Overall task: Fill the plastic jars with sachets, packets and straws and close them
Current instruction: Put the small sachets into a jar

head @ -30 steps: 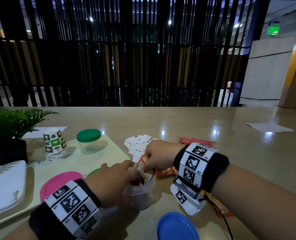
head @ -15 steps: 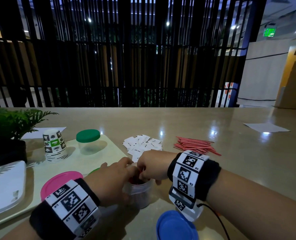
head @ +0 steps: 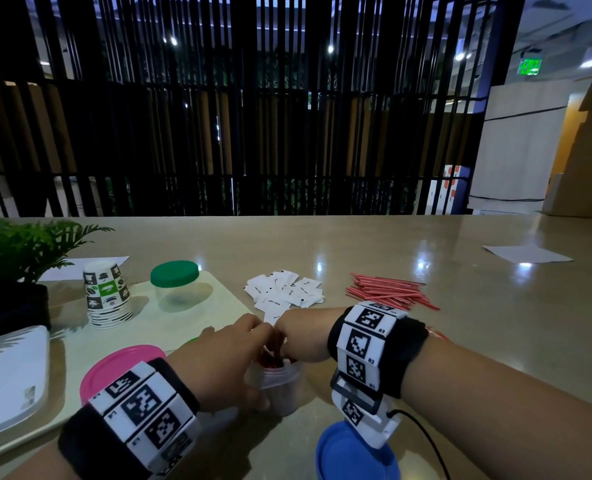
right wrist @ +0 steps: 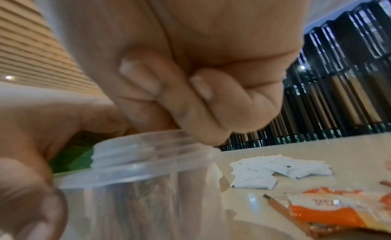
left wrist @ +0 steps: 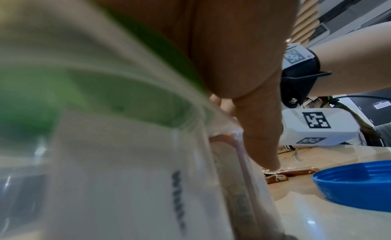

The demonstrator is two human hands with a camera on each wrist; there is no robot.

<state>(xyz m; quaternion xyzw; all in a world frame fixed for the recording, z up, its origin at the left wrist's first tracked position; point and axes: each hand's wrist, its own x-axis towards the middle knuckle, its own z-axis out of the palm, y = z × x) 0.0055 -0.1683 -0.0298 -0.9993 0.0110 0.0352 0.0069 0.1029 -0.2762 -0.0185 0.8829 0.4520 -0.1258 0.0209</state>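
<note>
A blue lid (head: 355,455) lies nearest on the table (head: 460,323). Just beyond it stands an open clear plastic jar (head: 280,382) holding reddish packets. The left hand (head: 221,362) wraps its curled fingers around the jar's side. The right hand (head: 303,336) is bunched over the mouth, fingertips dipping inside; what they pinch cannot be told. Farther off lie white sachets (head: 284,292) and, to the right, red straws (head: 388,294).

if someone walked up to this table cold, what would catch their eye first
Most likely the two hands meeting at the near edge: the left hand grips a clear open jar while the right hand, fingers curled, hovers over its mouth, where reddish packets show. Next, the bright lids lying loose: a blue lid in front and a pink lid to the left. Behind, white sachets and red straws.
</note>
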